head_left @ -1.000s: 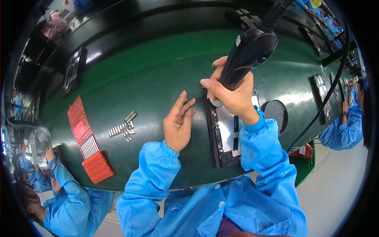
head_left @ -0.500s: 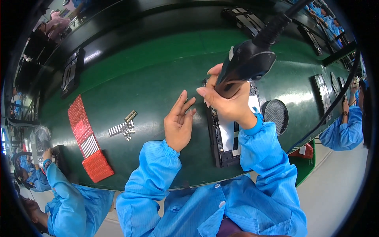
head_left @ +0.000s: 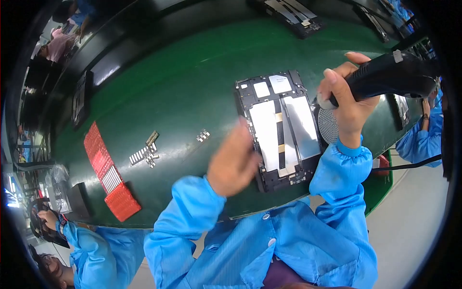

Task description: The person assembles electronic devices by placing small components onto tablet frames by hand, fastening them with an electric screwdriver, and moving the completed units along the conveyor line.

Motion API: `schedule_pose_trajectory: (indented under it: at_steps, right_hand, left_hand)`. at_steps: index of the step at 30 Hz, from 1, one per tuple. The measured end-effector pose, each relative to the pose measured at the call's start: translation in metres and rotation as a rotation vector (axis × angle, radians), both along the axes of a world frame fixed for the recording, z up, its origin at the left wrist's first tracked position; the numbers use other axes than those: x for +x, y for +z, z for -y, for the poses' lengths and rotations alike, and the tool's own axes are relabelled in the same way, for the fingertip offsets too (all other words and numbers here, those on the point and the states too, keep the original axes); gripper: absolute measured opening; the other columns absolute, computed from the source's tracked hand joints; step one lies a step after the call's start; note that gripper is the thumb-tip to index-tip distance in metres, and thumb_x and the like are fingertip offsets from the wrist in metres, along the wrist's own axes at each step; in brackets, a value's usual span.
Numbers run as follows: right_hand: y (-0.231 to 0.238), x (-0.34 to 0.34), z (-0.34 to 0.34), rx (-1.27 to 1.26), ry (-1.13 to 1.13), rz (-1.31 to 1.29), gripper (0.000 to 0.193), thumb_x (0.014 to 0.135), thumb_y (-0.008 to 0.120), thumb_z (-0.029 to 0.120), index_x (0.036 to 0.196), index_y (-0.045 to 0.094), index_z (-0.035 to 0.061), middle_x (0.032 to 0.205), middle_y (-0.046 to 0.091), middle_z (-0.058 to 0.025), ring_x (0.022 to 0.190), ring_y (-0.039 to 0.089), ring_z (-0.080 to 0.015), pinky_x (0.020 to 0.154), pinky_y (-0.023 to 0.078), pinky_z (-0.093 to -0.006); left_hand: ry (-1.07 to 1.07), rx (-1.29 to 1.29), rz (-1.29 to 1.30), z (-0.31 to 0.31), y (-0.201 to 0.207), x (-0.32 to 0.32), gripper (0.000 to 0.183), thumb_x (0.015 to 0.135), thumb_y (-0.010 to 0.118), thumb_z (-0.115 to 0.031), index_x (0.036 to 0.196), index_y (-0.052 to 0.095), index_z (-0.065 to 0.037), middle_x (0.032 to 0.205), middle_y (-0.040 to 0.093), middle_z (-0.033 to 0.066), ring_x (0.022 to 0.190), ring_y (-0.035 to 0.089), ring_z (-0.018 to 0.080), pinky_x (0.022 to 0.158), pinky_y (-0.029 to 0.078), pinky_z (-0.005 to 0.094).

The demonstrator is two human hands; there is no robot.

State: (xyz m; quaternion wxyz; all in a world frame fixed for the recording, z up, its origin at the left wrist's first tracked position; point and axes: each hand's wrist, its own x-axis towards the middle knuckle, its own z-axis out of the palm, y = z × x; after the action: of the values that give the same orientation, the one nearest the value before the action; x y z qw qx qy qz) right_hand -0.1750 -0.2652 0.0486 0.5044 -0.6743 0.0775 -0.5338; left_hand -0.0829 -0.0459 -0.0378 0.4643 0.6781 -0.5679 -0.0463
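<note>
My right hand [head_left: 353, 98] is wrapped round a black corded power tool [head_left: 390, 79], shaped like an electric screwdriver and tilted sideways; its working tip does not show clearly. An opened tablet-like device [head_left: 301, 127] lies on the green table, with silver panels, dark strips and a black frame. My left hand [head_left: 233, 156] is blurred at the device's left edge; whether it touches is unclear, and its fingers are smeared. Left of it lie a few tiny silver pieces [head_left: 203, 135]. A round dark dish [head_left: 327, 126] with a dotted surface is partly hidden behind my right hand.
Small metal strips [head_left: 145, 153] lie in a group at left, beside a red bubble-wrap sleeve [head_left: 122, 202] holding more strips. Further devices [head_left: 288, 17] stand at the far edge. Co-workers in blue sit at left and right. A green bin [head_left: 382, 188] sits below the table at right.
My right hand has moved right with the tool, tipping it sideways and uncovering the device. My left hand has moved right and slightly nearer, to the device's edge, baring the tiny pieces.
</note>
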Motion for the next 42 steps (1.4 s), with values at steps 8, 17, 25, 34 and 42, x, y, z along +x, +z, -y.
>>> schedule_pose_trajectory:
  at_steps: [8, 17, 25, 34, 42]
  right_hand:
    - [-0.013, -0.023, 0.010, 0.147, -0.143, -0.080, 0.038, 0.073, 0.070, -0.005, 0.106, 0.051, -0.0024, 0.062, 0.056, -0.0021, 0.050, 0.053, -0.0084, 0.046, 0.040, -0.0214]
    - [-0.042, -0.024, 0.002, 0.205, 0.027, -0.226, 0.043, 0.072, 0.067, -0.010, 0.109, 0.046, -0.0017, 0.063, 0.055, -0.0024, 0.050, 0.050, -0.0082, 0.047, 0.039, -0.0215]
    - [-0.035, -0.019, -0.014, 0.168, 0.160, -0.205, 0.029, 0.071, 0.072, 0.004, 0.093, 0.054, -0.0001, 0.053, 0.047, 0.0009, 0.049, 0.046, -0.0029, 0.045, 0.036, -0.0210]
    - [-0.047, -0.015, -0.016, 0.085, 0.212, -0.205, 0.035, 0.072, 0.070, 0.011, 0.100, 0.050, 0.0006, 0.066, 0.062, -0.0153, 0.059, 0.064, -0.0313, 0.050, 0.048, -0.0375]
    - [-0.047, -0.018, -0.013, 0.197, 0.345, -0.166, 0.037, 0.072, 0.064, 0.009, 0.103, 0.046, -0.0006, 0.069, 0.060, -0.0225, 0.065, 0.061, -0.0403, 0.054, 0.047, -0.0442]
  left_hand:
    - [-0.301, 0.083, 0.449, 0.010, 0.000, -0.054, 0.050, 0.069, 0.071, -0.011, 0.112, 0.053, 0.006, 0.120, 0.054, 0.0190, 0.115, 0.052, 0.0305, 0.098, 0.038, 0.0434]
    - [0.150, 0.084, 0.532, 0.070, 0.001, 0.086, 0.052, 0.072, 0.072, -0.011, 0.117, 0.051, 0.005, 0.123, 0.051, 0.0218, 0.111, 0.052, 0.0354, 0.095, 0.041, 0.0425]
    - [0.481, 0.340, 0.592, 0.101, -0.001, 0.205, 0.039, 0.079, 0.060, -0.012, 0.114, 0.054, 0.004, 0.119, 0.054, 0.0212, 0.108, 0.053, 0.0366, 0.097, 0.040, 0.0385]
    - [0.181, 0.217, 0.429, 0.203, 0.005, 0.134, 0.045, 0.085, 0.057, -0.023, 0.117, 0.050, 0.007, 0.123, 0.049, 0.0265, 0.113, 0.048, 0.0409, 0.099, 0.036, 0.0453]
    - [0.107, 0.233, 0.465, 0.307, 0.003, 0.114, 0.081, 0.062, 0.077, -0.046, 0.117, 0.050, 0.008, 0.125, 0.048, 0.0254, 0.118, 0.044, 0.0385, 0.100, 0.034, 0.0443]
